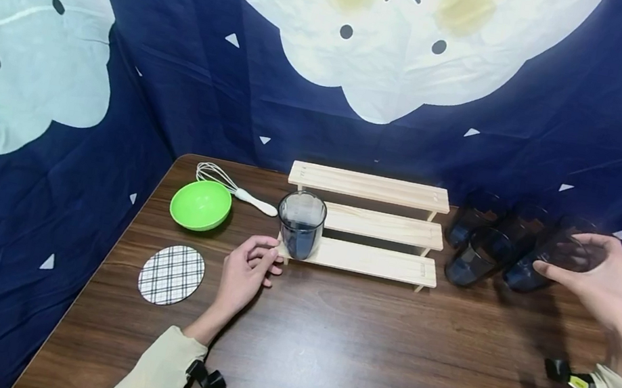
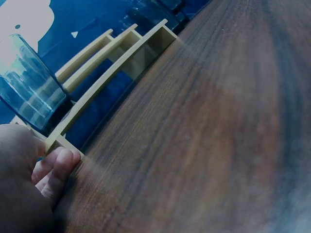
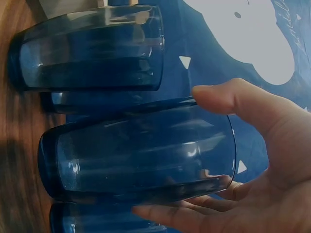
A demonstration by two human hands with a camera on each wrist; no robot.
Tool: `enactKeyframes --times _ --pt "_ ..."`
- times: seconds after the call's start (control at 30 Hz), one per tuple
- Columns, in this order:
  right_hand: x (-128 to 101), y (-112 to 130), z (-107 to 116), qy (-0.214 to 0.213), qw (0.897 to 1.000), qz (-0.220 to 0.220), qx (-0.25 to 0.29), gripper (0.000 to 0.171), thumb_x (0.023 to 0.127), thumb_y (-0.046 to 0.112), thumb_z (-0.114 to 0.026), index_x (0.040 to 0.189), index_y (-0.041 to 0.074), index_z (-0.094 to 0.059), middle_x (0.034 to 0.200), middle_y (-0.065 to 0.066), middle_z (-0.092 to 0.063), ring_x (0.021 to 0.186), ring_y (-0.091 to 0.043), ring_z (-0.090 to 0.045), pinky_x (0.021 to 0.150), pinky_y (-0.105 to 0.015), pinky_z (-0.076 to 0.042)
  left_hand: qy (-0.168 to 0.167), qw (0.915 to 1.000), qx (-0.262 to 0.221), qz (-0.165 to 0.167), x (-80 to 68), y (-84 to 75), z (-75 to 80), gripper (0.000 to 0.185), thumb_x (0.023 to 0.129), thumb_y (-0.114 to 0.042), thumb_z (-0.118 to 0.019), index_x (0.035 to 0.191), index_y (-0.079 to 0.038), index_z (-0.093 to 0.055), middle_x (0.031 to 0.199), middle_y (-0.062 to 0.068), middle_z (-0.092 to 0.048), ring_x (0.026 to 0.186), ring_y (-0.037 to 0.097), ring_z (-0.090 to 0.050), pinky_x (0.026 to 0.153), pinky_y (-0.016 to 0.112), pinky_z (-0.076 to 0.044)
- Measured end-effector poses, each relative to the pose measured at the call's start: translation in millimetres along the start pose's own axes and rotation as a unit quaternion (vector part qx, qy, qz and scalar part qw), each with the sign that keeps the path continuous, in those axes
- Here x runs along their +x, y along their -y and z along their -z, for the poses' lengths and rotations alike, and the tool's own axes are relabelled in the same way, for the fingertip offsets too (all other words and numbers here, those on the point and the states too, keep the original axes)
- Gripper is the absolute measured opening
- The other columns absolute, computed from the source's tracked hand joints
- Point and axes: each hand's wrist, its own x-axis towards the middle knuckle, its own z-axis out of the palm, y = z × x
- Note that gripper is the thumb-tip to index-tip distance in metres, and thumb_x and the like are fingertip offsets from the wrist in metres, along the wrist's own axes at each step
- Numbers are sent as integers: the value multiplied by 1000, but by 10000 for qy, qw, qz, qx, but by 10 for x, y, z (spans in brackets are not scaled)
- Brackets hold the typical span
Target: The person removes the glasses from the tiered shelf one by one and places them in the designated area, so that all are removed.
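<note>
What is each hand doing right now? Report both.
Left hand: holds nothing, fingertips at the wooden rack.
Right hand: grips a blue glass.

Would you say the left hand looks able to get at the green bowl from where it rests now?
Probably yes: the left hand rests by the wooden rack, and only bare table lies between it and the green bowl.

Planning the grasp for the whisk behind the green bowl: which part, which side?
Take the whisk by its white handle, coming from above on the rack side. The handle lies flat on the table with its end free, while the wire head sits behind the green bowl, and thin wires would likely flex.
</note>
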Motion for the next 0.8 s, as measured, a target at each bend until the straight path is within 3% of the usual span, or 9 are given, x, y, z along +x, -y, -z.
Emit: enactKeyframes --times 0.17,0.3,0.4,0.57,0.8 --pt "38 -66 -17 198 9998 93 -11 59 88 5 -93 129 -4 -51 86 34 -68 81 18 -64 71 -1 -49 -4 10000 -10 -11 -3 2 -10 17 109 -2 -69 125 3 -71 99 27 -80 72 16 -79 50 27 -65" --pt "47 -120 -19 304 9992 52 -252 71 89 10 -94 136 -14 -47 87 31 -68 82 18 -61 68 -2 -47 2 10000 -5 -38 -3 7 -11 17 109 -1 -68 125 4 -70 99 27 -80 71 15 -79 50 27 -65" --pt "56 -143 -29 323 9986 35 -427 78 89 14 -95 139 -15 -43 89 22 -71 83 18 -59 68 -3 -44 7 10000 -3 -50 -2 9 -6 17 110 -1 -68 126 4 -70 100 28 -80 71 14 -79 50 26 -65" --pt "95 -156 -68 437 9981 169 -407 71 89 12 -94 134 -14 -46 91 11 -77 83 16 -61 71 -2 -44 -28 10000 -33 -66 -1 11 13 18 110 -1 -68 126 6 -70 100 29 -80 71 13 -79 50 26 -65" --pt "112 -157 -119 685 9973 223 -163 63 90 4 -90 130 -15 -45 87 18 -75 81 11 -64 67 -4 -49 12 10000 -23 -93 -1 10 8 18 110 -2 -68 126 5 -70 100 29 -80 71 13 -79 50 27 -65"
